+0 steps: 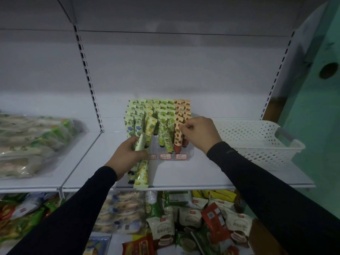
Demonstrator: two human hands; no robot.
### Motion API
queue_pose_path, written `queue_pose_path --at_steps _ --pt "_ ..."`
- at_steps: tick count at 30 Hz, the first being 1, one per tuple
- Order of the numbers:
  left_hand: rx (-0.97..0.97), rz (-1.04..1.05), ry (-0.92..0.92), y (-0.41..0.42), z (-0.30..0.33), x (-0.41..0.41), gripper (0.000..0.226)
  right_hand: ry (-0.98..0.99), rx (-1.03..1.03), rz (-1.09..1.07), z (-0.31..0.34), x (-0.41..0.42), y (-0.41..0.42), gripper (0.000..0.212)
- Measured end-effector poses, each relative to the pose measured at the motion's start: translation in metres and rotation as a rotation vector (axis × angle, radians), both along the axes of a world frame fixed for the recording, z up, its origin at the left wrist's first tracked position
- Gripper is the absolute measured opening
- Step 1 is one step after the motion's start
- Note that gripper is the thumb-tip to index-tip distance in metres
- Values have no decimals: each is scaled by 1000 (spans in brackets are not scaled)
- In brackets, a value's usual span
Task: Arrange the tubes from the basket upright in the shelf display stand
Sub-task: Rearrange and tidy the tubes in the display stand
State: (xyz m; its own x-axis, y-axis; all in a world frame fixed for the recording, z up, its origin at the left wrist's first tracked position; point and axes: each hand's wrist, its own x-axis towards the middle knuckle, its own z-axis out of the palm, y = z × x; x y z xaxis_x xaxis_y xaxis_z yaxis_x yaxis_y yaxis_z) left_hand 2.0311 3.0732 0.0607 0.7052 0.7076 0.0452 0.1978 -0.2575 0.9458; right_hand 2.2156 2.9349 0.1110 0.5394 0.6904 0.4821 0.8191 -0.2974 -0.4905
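Note:
A clear display stand [189, 152] sits mid-shelf, packed with several rows of upright patterned tubes [160, 111]: blue-flowered at left, yellow and green in the middle, red-strawberry at right. My right hand [199, 134] pinches the crimped top of a strawberry tube [178, 137] in the front right slot. My left hand [127, 156] grips a bunch of tubes [140, 173] in front of the stand's left side; a yellow-patterned one hangs down toward the shelf edge. The white perforated basket [257, 142] stands to the right on the shelf.
Bagged snacks [31, 142] lie on the shelf section at left. The lower shelf [184, 218] holds many packets. A slotted upright [90, 83] divides the back panel. A green wall [316, 107] rises at right.

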Motion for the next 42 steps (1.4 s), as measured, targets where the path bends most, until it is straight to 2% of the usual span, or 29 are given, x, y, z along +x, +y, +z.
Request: queue_pose_path --at_steps 28,29,32,36,42 --pt "-14 -31 -23 -5 2 9 28 -39 -47 -33 1 2 2 38" --pt "-21 -40 -23 -5 2 9 31 -43 -41 -32 1 2 2 38" --pt "-43 -37 -9 -3 2 8 60 -65 -42 -33 0 2 3 38" --pt "-20 -48 -22 -4 2 11 33 -56 -22 -26 -1 3 2 39" --pt "-22 -47 -24 -6 3 10 34 -10 -24 36 -2 3 -2 45"
